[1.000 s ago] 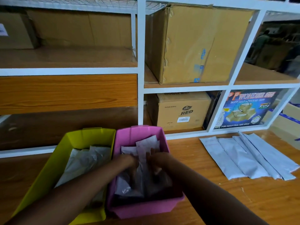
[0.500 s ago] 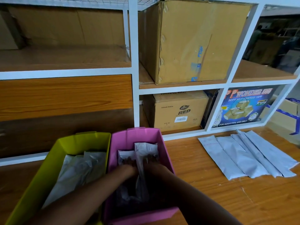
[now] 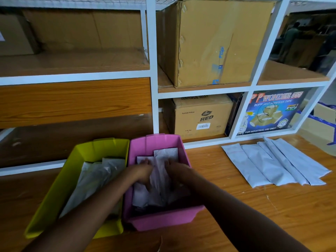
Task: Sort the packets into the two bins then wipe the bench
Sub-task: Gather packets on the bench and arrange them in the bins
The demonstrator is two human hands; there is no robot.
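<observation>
Two bins stand side by side on the wooden bench (image 3: 272, 211): a yellow-green bin (image 3: 60, 188) on the left and a pink bin (image 3: 160, 142) on the right. Both of my hands are inside the pink bin. My left hand (image 3: 143, 172) and my right hand (image 3: 177, 170) press on the white packets in the pink bin (image 3: 164, 156), fingers spread flat over them. Grey-white packets in the yellow-green bin (image 3: 98, 179) lie slanted along its length. Several flat grey packets on the bench (image 3: 272, 162) lie fanned out at the right.
A white-framed shelf unit (image 3: 153, 73) rises right behind the bins. It holds a large cardboard box (image 3: 214, 42), a smaller "RED" box (image 3: 201, 115) and a blue tape carton (image 3: 272, 111). Another box (image 3: 323, 117) sits at the far right edge.
Both hands have shifted a little toward the back of the pink bin and pushed the packets flatter. The view has drifted slightly.
</observation>
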